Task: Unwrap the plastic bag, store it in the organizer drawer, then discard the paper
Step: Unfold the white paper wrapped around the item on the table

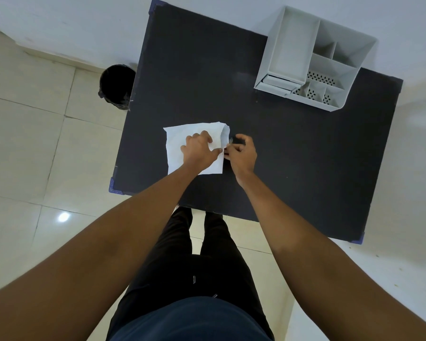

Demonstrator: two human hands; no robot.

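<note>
Both hands meet at the paper's (pixel 182 146) right edge, mid-table (pixel 194 70), where the bag (pixel 228 150) is only a glint at the fold. My left hand (pixel 199 150) presses the sheet flat, thumb pinching its edge; my right hand (pixel 240 152) curls on something there, though whether it grips the bag I cannot tell. I judge unwrapping is underway. Next I should draw the bag free and carry it toward the organizer (pixel 315 62) at two o'clock, its drawer (pixel 279 82) barely ajar; the bin (pixel 117 86) waits at ten o'clock.

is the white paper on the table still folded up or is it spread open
Mostly spread open. The paper lies flat on the black table under the left hand; only its right edge curls up beside the right hand.
</note>
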